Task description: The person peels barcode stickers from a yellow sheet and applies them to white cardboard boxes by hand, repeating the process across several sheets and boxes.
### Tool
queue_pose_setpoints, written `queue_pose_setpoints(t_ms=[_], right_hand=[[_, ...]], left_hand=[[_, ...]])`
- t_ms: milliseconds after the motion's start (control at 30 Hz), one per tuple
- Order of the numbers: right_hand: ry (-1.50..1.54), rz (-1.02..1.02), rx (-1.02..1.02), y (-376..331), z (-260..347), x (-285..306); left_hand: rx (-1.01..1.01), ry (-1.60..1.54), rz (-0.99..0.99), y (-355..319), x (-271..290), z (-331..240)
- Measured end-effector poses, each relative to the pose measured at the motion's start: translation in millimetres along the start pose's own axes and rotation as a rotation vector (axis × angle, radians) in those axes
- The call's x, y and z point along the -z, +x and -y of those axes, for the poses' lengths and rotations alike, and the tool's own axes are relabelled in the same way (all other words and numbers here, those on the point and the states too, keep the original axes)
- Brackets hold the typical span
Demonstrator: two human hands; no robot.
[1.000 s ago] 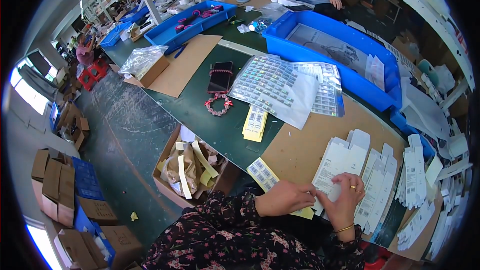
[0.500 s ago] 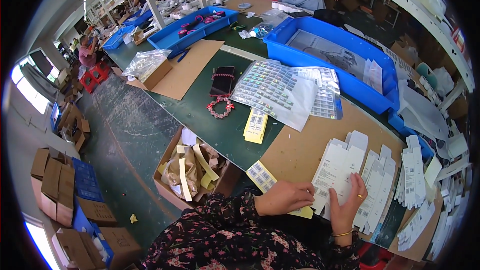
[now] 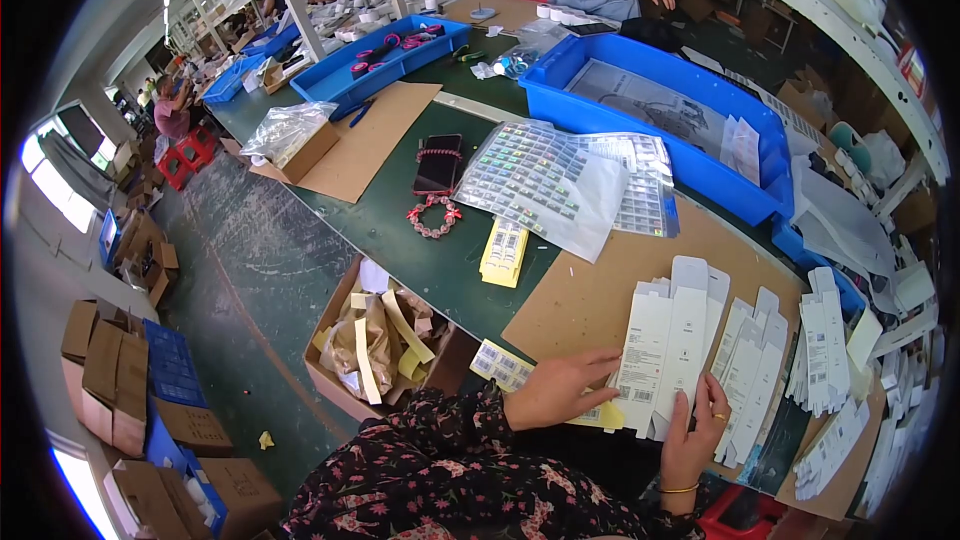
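Note:
A flattened white carton (image 3: 655,350) with printed panels lies before me, on top of another flat white carton at its right edge. My left hand (image 3: 562,390) has its fingers stretched out, with the tips touching the carton's left edge. At the lower right edge of the carton, my right hand (image 3: 696,430) pinches it, thumb on top and fingers along the side. Partly beneath my left hand lies a yellow-backed label sheet (image 3: 498,364). More flat white cartons (image 3: 750,370) overlap just right of my right hand.
Brown cardboard (image 3: 560,310) covers part of the green table. Beyond are clear sticker sheets (image 3: 545,180), a phone (image 3: 438,165), a beaded bracelet (image 3: 434,217), yellow label strips (image 3: 504,252) and a blue bin (image 3: 655,125). A scrap box (image 3: 335,365) stands left; carton stacks (image 3: 822,340) sit right.
The top carton has shifted slightly left, showing the one beneath. My right hand's fingers and thumb have come closer together, lower on its edge; my left fingers have straightened. The view tilted slightly.

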State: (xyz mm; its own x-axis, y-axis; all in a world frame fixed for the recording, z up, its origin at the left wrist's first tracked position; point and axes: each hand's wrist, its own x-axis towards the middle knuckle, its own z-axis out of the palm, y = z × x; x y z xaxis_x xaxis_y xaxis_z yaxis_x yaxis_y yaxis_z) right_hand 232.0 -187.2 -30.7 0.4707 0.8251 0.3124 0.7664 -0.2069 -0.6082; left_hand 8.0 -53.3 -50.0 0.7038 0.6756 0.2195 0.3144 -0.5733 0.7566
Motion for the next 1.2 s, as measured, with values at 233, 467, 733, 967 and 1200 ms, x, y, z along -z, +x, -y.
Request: queue_pose_setpoints(t_ms=[233,467,733,967,1200], right_hand=[[0.042,0.008,0.007,-1.6,2.2,0.5],[0.109,-0.046,-0.041,-3.5,-0.9,-9.9],[0.095,-0.002,-0.02,-2.2,-7.0,-7.0],[0.257,0.002,-0.045,1.6,-13.9,-8.7],[0.561,-0.007,-0.204,7.8,-14.7,-6.6]], left_hand=[[0.024,0.012,0.017,0.8,3.7,-4.8],[0.001,0.004,-0.005,2.9,3.3,-5.9],[0.007,-0.001,-0.014,3.4,4.4,-5.7],[0.0,-0.01,-0.052,2.3,3.0,-3.2],[0.025,-0.041,-0.04,8.1,5.2,-6.3]])
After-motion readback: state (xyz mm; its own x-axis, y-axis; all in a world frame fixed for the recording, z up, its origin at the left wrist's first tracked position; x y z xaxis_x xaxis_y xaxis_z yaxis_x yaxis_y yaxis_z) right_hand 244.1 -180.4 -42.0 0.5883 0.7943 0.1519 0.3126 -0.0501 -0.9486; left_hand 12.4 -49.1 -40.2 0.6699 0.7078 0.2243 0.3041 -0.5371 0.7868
